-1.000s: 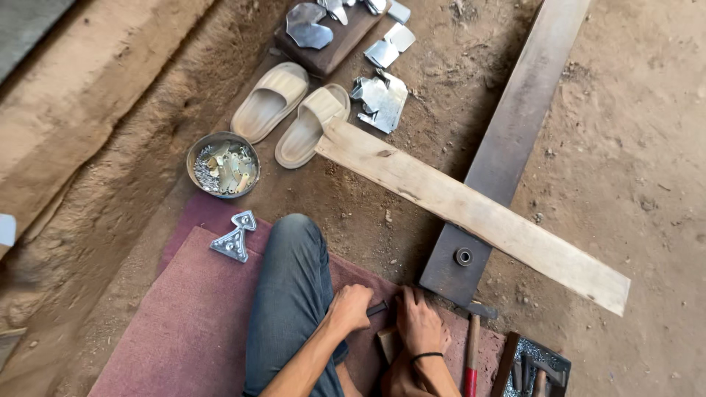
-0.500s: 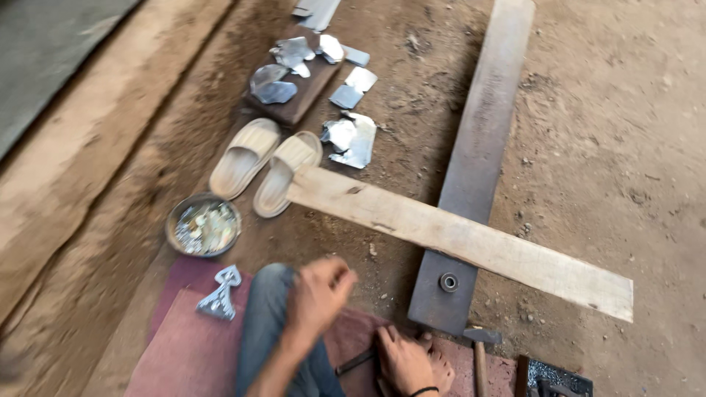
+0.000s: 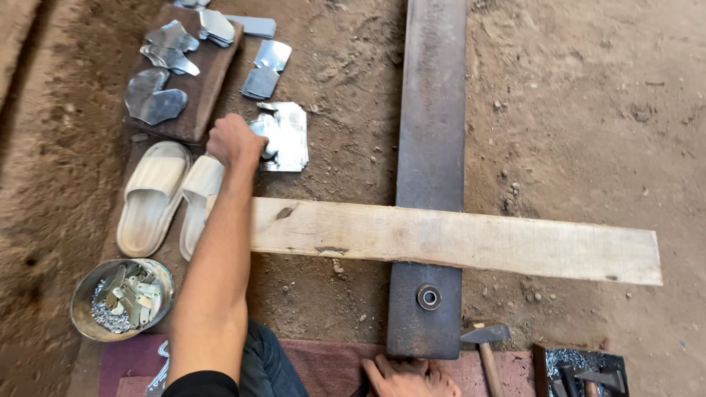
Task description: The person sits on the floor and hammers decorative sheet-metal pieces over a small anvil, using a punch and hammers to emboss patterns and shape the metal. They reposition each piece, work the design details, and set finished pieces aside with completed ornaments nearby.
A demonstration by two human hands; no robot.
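Head view looks straight down at a dirt floor [image 3: 588,110], where the left hand [image 3: 234,140] is stretched far forward, away from the body, and closes its fingers on the near left edge of a shiny metal sheet [image 3: 288,136]. This sheet lies flat on the ground, just beyond the wooden plank [image 3: 456,241] and just to the right of the pale slippers [image 3: 154,195]; the forearm passes over the left end of the plank to reach it. The sheet is roughly square, so it has no clear long axis, and it lies forward and a little to the left of the person. The right hand [image 3: 408,376] stays close to the body at the lower edge of the view, resting with loose, spread fingers on the red mat [image 3: 323,364], at the near end of the dark steel bar [image 3: 430,169]; it grasps nothing, as far as one can see. The left hand is thus clearly the nearer one to the sheet. More cut metal pieces [image 3: 158,95] lie further ahead on a brown board, a metal bowl [image 3: 121,298] with small parts stands near the left knee, and a hammer [image 3: 485,349] lies just beside the right hand.
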